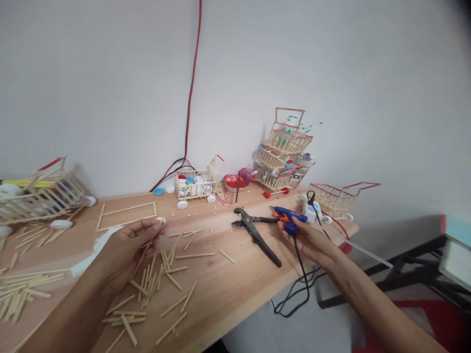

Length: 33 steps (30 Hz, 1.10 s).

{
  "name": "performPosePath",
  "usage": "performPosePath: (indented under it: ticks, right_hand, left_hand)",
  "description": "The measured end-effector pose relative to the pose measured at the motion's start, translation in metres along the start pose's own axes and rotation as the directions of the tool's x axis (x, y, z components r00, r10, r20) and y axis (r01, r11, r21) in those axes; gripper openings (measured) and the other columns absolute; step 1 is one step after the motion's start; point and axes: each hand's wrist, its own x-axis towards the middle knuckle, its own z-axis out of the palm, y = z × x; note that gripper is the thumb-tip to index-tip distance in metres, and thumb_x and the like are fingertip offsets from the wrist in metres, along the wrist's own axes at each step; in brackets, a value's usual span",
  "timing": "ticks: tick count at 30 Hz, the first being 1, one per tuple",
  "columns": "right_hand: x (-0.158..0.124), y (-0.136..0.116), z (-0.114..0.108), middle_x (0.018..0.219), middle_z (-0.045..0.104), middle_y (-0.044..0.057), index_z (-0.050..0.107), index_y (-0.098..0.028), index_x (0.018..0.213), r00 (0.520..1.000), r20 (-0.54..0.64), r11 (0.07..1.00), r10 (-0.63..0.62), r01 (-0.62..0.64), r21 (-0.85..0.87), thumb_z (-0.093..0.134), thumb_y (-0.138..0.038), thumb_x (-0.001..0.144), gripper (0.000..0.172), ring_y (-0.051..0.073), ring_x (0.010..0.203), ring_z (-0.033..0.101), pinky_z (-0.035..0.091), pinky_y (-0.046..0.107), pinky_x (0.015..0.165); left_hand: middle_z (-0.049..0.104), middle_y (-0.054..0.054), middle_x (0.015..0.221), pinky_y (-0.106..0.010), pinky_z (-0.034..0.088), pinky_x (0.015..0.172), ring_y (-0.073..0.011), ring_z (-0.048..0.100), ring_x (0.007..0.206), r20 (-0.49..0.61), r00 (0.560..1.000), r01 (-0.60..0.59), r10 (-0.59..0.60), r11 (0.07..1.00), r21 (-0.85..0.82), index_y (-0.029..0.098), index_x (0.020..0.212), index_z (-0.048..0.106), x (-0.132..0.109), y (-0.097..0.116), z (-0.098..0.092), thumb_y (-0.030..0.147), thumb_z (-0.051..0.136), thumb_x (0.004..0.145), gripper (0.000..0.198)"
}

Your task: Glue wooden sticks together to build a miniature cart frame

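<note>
My right hand [307,239] is closed round the handle of a blue glue gun [289,214], nozzle pointing left, its black cord [300,274] hanging off the table edge. My left hand [128,245] hovers over the wooden table [221,289], fingers curled, pinching a thin wooden stick [145,250] and a small white bit at the fingertips. Black pliers [255,234] lie between the two hands. Several loose wooden sticks [165,279] are scattered under and around the left hand.
A rectangular stick frame [127,215] lies behind the left hand. Stick-built carts stand along the wall: one at left [40,196], one with bottle caps [195,184], a stack [285,152], one at right [340,196]. A red and black cable [189,98] runs down the wall.
</note>
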Motion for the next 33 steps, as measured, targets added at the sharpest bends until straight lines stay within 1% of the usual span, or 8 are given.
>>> performPosePath:
  ticks: [5, 13, 16, 19, 21, 23, 29, 33]
  right_hand:
    - [-0.011, -0.007, -0.007, 0.091, 0.071, 0.011, 0.066, -0.013, 0.093, 0.998, 0.021, 0.996, 0.053, -0.052, -0.069, 0.061, -0.019, 0.082, 0.014, 0.018, 0.088, 0.069, 0.057, 0.026, 0.082]
    - [-0.026, -0.007, -0.023, 0.103, 0.07, 0.017, 0.07, -0.013, 0.092, 0.996, 0.003, 0.877, 0.087, -0.075, -0.474, 0.07, -0.034, 0.076, 0.027, 0.025, 0.093, 0.068, 0.058, 0.035, 0.08]
    - [-0.021, -0.007, -0.031, 0.091, 0.072, 0.013, 0.069, -0.015, 0.089, 1.0, -0.022, 0.744, -0.005, -0.011, -0.668, 0.07, -0.04, 0.072, 0.03, 0.023, 0.076, 0.07, 0.058, 0.032, 0.061]
    - [-0.022, -0.014, -0.03, 0.067, 0.069, 0.008, 0.066, -0.017, 0.073, 0.977, 0.027, 0.416, -0.21, 0.114, -0.902, 0.066, -0.043, 0.07, 0.026, 0.021, 0.058, 0.064, 0.05, 0.029, 0.047]
    - [-0.028, -0.017, -0.017, 0.065, 0.067, 0.006, 0.066, -0.019, 0.073, 0.9, 0.172, 0.137, -0.401, 0.245, -0.96, 0.061, -0.043, 0.075, 0.025, 0.02, 0.059, 0.061, 0.048, 0.03, 0.053]
    - [-0.036, -0.013, 0.01, 0.082, 0.069, 0.008, 0.066, -0.021, 0.083, 0.815, 0.327, 0.022, -0.479, 0.383, -0.923, 0.054, -0.041, 0.082, 0.023, 0.021, 0.071, 0.062, 0.048, 0.031, 0.064]
    - [-0.042, 0.044, 0.119, 0.098, 0.067, 0.007, 0.065, -0.021, 0.101, 0.588, 0.77, 0.07, -0.247, 0.804, -0.591, 0.052, -0.031, 0.09, 0.02, 0.018, 0.092, 0.06, 0.045, 0.031, 0.083]
    - [-0.035, 0.073, 0.164, 0.097, 0.065, 0.005, 0.064, -0.021, 0.099, 0.572, 0.816, -0.047, -0.088, 0.816, -0.577, 0.057, -0.028, 0.088, 0.015, 0.018, 0.094, 0.057, 0.043, 0.028, 0.08]
  left_hand:
    - [0.065, -0.002, 0.07, -0.013, 0.039, 0.045, -0.0055, 0.049, 0.055, -0.037, 0.999, 0.0, -0.001, 1.0, -0.024, 0.013, 0.079, 0.07, -0.002, 0.002, 0.002, 0.033, 0.087, 0.049, 0.039]
    - [0.064, -0.002, 0.069, -0.014, 0.039, 0.047, -0.0055, 0.049, 0.055, -0.013, 1.0, -0.015, 0.015, 1.0, -0.001, 0.013, 0.078, 0.07, -0.002, 0.003, 0.002, 0.032, 0.084, 0.055, 0.034]
    - [0.064, -0.002, 0.068, -0.014, 0.039, 0.048, -0.0055, 0.049, 0.055, -0.014, 1.0, -0.027, 0.026, 0.999, -0.018, 0.012, 0.077, 0.07, -0.002, 0.003, 0.002, 0.032, 0.085, 0.053, 0.035]
    - [0.064, -0.001, 0.065, -0.014, 0.038, 0.047, -0.0054, 0.048, 0.053, -0.031, 0.999, -0.04, 0.039, 0.999, -0.03, 0.012, 0.074, 0.069, -0.001, 0.002, 0.002, 0.032, 0.086, 0.049, 0.036]
    - [0.065, -0.002, 0.067, -0.014, 0.037, 0.047, -0.0052, 0.048, 0.053, -0.033, 0.999, -0.044, 0.043, 0.999, -0.029, 0.012, 0.074, 0.069, -0.001, 0.001, 0.002, 0.032, 0.086, 0.051, 0.035]
    - [0.066, -0.003, 0.07, -0.014, 0.037, 0.047, -0.0049, 0.048, 0.053, -0.028, 0.999, -0.04, 0.039, 0.999, -0.031, 0.012, 0.077, 0.069, 0.0, 0.001, 0.001, 0.032, 0.085, 0.054, 0.034]
    - [0.065, -0.003, 0.067, -0.016, 0.038, 0.049, -0.0062, 0.049, 0.054, -0.019, 0.999, -0.052, 0.051, 0.997, -0.054, 0.011, 0.075, 0.07, 0.0, 0.0, 0.002, 0.03, 0.085, 0.053, 0.032]
    - [0.064, -0.002, 0.064, -0.017, 0.035, 0.046, -0.006, 0.048, 0.051, -0.017, 0.996, -0.085, 0.084, 0.994, -0.063, 0.011, 0.072, 0.07, 0.0, 0.0, 0.001, 0.031, 0.085, 0.052, 0.031]
